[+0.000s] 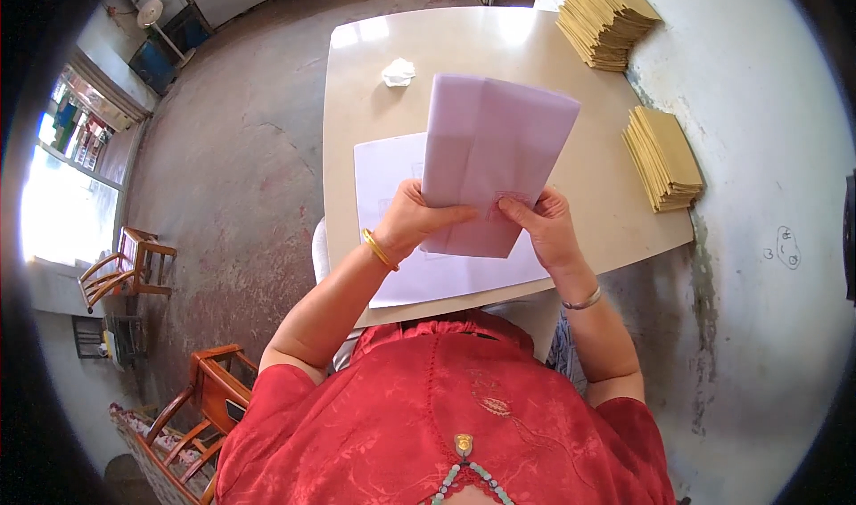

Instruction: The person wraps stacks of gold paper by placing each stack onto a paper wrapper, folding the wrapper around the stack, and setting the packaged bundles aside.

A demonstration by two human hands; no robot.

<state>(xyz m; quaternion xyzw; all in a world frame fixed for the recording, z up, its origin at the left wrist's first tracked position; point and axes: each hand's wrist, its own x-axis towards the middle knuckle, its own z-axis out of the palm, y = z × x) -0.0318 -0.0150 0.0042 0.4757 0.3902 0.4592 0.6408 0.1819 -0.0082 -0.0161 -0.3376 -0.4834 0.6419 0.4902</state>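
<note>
A folded pale lilac-white paper [495, 135] is held upright over the table, gripped from both sides. My left hand [420, 215] is closed on its lower left edge, thumb lying across its front. My right hand [544, 224] pinches the lower right side, thumb pressed near a faint red printed mark. Beneath, a large white sheet [428, 284] lies on the beige table [606, 238], partly covered by the held paper and my hands. A small crumpled white paper [399, 72] sits at the back left of the tabletop.
Two piles of yellow-brown paper, a taller one [602, 19] and a lower one [660, 157], stand along the table's right side by a white wall [776, 148]. Wooden chairs [134, 264] are at the left, with a fan [152, 12] at the back left.
</note>
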